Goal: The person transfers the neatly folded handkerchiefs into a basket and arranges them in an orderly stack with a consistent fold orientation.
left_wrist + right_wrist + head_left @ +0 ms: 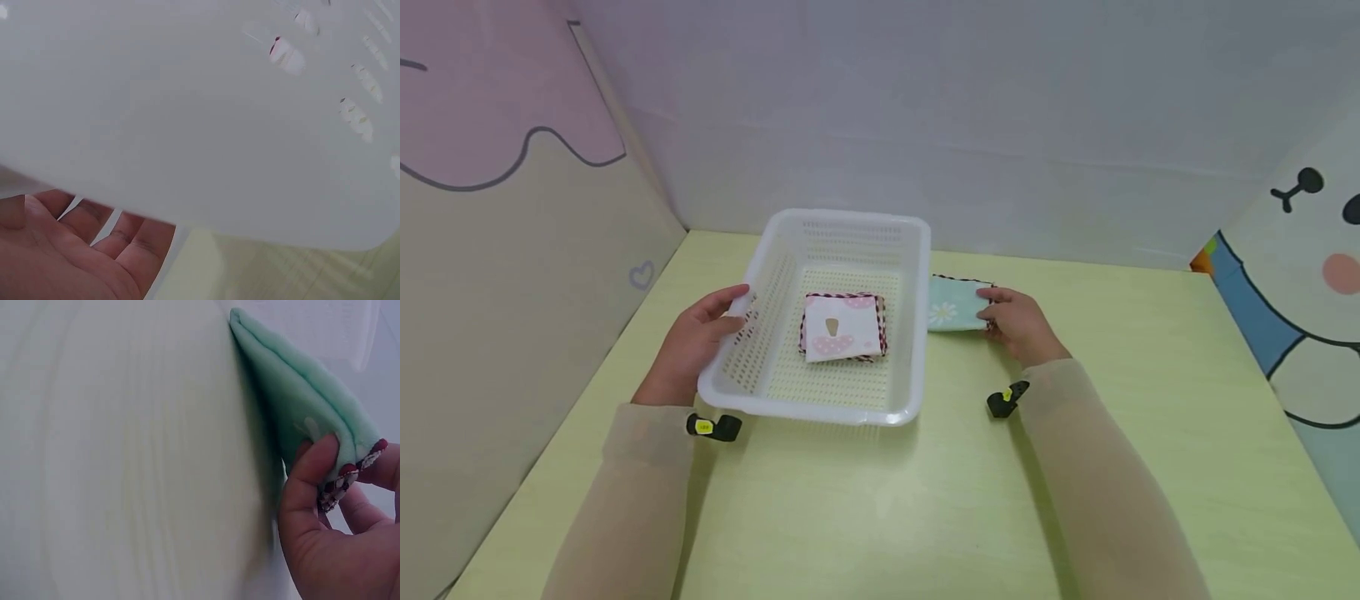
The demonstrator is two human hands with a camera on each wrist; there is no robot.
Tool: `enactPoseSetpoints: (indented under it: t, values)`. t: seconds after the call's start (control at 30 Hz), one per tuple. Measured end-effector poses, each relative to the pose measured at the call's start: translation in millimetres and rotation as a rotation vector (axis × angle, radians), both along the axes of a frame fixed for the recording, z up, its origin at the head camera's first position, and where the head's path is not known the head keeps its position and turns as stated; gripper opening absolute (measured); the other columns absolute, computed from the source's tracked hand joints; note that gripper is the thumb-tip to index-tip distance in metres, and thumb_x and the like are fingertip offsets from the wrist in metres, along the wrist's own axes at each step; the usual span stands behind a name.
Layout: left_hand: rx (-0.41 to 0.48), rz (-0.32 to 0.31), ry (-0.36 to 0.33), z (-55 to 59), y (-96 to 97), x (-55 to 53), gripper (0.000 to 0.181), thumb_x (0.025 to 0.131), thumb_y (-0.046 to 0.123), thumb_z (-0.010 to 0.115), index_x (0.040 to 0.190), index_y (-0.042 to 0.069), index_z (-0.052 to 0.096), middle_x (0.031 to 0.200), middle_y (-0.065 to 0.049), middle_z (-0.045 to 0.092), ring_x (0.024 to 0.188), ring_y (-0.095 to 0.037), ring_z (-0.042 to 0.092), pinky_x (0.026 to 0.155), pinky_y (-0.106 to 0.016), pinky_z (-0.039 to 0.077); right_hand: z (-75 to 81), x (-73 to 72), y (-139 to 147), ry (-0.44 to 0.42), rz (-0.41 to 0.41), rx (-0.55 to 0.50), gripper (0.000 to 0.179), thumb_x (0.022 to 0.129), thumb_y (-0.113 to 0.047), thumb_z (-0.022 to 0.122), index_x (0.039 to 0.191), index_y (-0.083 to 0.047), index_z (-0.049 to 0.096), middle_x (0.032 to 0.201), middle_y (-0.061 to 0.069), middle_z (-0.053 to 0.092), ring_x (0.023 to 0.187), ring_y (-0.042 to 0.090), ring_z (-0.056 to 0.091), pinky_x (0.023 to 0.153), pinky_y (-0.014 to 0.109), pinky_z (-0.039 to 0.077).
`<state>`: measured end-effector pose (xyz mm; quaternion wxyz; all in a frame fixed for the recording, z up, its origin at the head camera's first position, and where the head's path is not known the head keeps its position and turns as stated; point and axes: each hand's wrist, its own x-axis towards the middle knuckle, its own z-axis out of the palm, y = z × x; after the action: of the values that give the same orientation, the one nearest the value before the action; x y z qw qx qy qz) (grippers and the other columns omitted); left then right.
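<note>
A white perforated plastic basket [805, 410] is tilted in the head view. My left hand [688, 346] holds its left rim, thumb over the edge. In the left wrist view the basket's outer wall [187, 125] fills most of the picture, with the fingers [140, 250] beneath it. Inside lies a folded white-and-pink towel [857, 321] with a dark red-and-white stitched border. Right of the basket, my right hand [1022, 327] pinches the stitched end of a folded mint-green towel [953, 304] with a white daisy. The right wrist view shows thumb and fingers on opposite sides of this towel [300, 387].
A pale yellow-green table [1150, 417] lies under everything. Behind it rises a plain whitish wall [962, 125]. Panels with cartoon drawings stand at the left [512, 292] and right [1300, 292]. A small black wrist camera [715, 427] sits at the left cuff.
</note>
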<state>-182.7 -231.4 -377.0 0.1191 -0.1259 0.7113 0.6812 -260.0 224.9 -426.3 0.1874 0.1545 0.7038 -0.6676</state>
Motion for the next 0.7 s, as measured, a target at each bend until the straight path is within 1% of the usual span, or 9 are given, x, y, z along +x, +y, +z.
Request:
enactPoseSetpoints:
  t: [0.1,0.23,0.3,0.4,0.5,0.7]
  values:
    - [-0.012,-0.001,0.012,-0.9,0.2,0.2,0.048,0.107,0.021,0.054,0.154,0.028,0.048,0.155,-0.003,0.043,0.12,-0.032,0.058,0.086,-0.035,0.059,0.8,-0.4,1.1,0.011,0.003,-0.005,0.053,0.102,0.0,0.056,0.153,-0.011,0.049,0.156,0.006,0.034,0.099,0.022,0.05,0.077,0.028,0.052]
    - [-0.044,-0.008,0.032,-2.2,0.4,-0.6,0.048,0.107,0.022,0.054,0.154,0.028,0.048,0.155,-0.002,0.044,0.121,-0.03,0.057,0.087,-0.033,0.058,2.1,-1.0,1.9,0.034,0.011,0.01,0.054,0.102,-0.002,0.058,0.154,-0.013,0.049,0.148,0.009,0.038,0.094,0.021,0.051,0.078,0.029,0.052]
    - [-0.046,-0.01,0.036,-2.8,0.2,-1.2,0.048,0.107,0.022,0.054,0.154,0.029,0.048,0.154,-0.001,0.044,0.121,-0.031,0.057,0.087,-0.034,0.058,2.9,-1.0,1.8,0.047,0.015,0.01,0.053,0.102,-0.002,0.059,0.154,-0.013,0.05,0.144,0.01,0.041,0.094,0.02,0.051,0.08,0.029,0.052]
    - [-0.044,-0.01,0.036,-3.2,0.3,-1.3,0.047,0.107,0.022,0.054,0.154,0.029,0.048,0.153,0.0,0.045,0.121,-0.031,0.057,0.087,-0.034,0.058,4.0,-0.6,1.2,0.064,0.012,0.0,0.053,0.102,-0.002,0.058,0.153,-0.012,0.05,0.141,0.009,0.043,0.098,0.02,0.052,0.082,0.03,0.052]
    - [-0.054,-0.012,0.037,-3.2,0.2,-0.9,0.048,0.107,0.022,0.054,0.155,0.028,0.047,0.154,-0.002,0.044,0.121,-0.031,0.057,0.087,-0.034,0.058,5.1,0.3,0.2,0.076,0.004,-0.019,0.053,0.102,0.0,0.058,0.152,-0.012,0.051,0.139,0.007,0.046,0.1,0.02,0.053,0.083,0.031,0.053]
    - [-0.054,0.0,0.023,-1.2,1.2,0.4,0.049,0.107,0.023,0.055,0.155,0.029,0.047,0.156,-0.003,0.043,0.123,-0.032,0.056,0.087,-0.034,0.058,8.3,2.2,-1.9,0.1,-0.004,-0.061,0.054,0.101,0.001,0.057,0.154,-0.011,0.049,0.142,0.007,0.046,0.102,0.022,0.054,0.081,0.031,0.053]
